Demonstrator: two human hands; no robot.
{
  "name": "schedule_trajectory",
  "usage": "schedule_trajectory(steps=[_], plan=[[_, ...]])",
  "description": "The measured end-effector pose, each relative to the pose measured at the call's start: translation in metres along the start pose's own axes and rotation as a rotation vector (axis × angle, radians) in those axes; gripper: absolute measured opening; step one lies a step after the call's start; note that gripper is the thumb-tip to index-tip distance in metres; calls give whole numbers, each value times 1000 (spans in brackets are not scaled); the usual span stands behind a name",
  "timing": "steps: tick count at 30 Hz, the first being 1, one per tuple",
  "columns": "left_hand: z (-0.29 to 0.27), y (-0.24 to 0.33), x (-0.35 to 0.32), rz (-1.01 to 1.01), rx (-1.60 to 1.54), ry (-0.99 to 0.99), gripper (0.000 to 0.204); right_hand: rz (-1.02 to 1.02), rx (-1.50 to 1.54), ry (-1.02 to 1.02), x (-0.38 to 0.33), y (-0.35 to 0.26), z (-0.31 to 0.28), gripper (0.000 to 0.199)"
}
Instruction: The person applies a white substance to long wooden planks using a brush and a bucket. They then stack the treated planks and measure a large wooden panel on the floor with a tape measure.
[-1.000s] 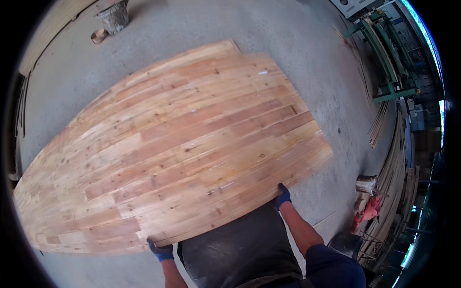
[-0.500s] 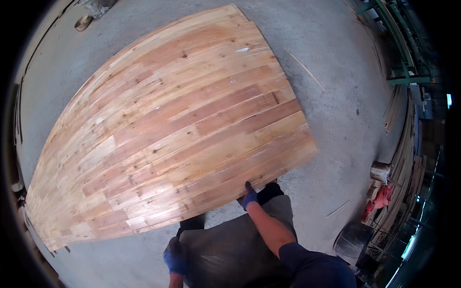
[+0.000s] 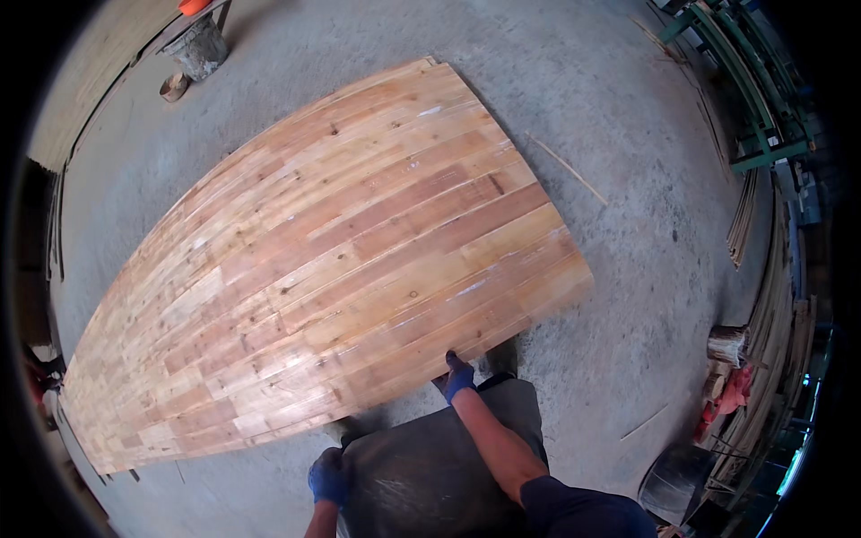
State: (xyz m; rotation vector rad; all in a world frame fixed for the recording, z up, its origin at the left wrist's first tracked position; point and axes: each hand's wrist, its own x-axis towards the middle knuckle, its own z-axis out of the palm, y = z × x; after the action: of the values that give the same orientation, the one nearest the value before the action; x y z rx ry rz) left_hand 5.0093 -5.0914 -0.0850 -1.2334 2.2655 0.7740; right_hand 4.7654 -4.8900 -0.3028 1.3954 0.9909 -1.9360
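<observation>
A large panel of glued wood strips [image 3: 341,251] stretches from in front of me toward the far left. At its near edge, my right hand [image 3: 456,377], in a blue glove with dark fingers, is closed on the wood, thumb on top; its other fingers are hidden beneath. My left hand [image 3: 329,477], gloved the same way, is beside the left edge of my dark apron [image 3: 430,475], apart from the panel. Its fingers look curled, but whether they hold anything does not show.
A stained bucket [image 3: 197,49] and a small round tub [image 3: 174,87] stand at the far left. Thin wood strips [image 3: 567,168] lie on the concrete floor. Along the right are a green metal frame [image 3: 769,152], a log piece [image 3: 727,344] and a black container [image 3: 674,484].
The panel's far edge sits lower in view, and more floor with the bucket shows behind it. My right hand keeps its grip; my left hand stays by the apron.
</observation>
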Motion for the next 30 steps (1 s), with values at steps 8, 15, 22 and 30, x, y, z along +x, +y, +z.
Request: schedule_trajectory(steps=[8,15,22,30], plan=[[41,-38,-23,-50,81,-10,37,-84,-28,-85,16,-4,-4,50],[37,-33,-29,-62,1,-86,35,-76,-144,-27,-6,-11,22,37],[3,-49,-39,30,-113,-94,45,75,-851,0,-88,-54,-16,40],[-60,92,-128,279,-92,-141,32,-264,-434,-14,-261,-261,-235,22]])
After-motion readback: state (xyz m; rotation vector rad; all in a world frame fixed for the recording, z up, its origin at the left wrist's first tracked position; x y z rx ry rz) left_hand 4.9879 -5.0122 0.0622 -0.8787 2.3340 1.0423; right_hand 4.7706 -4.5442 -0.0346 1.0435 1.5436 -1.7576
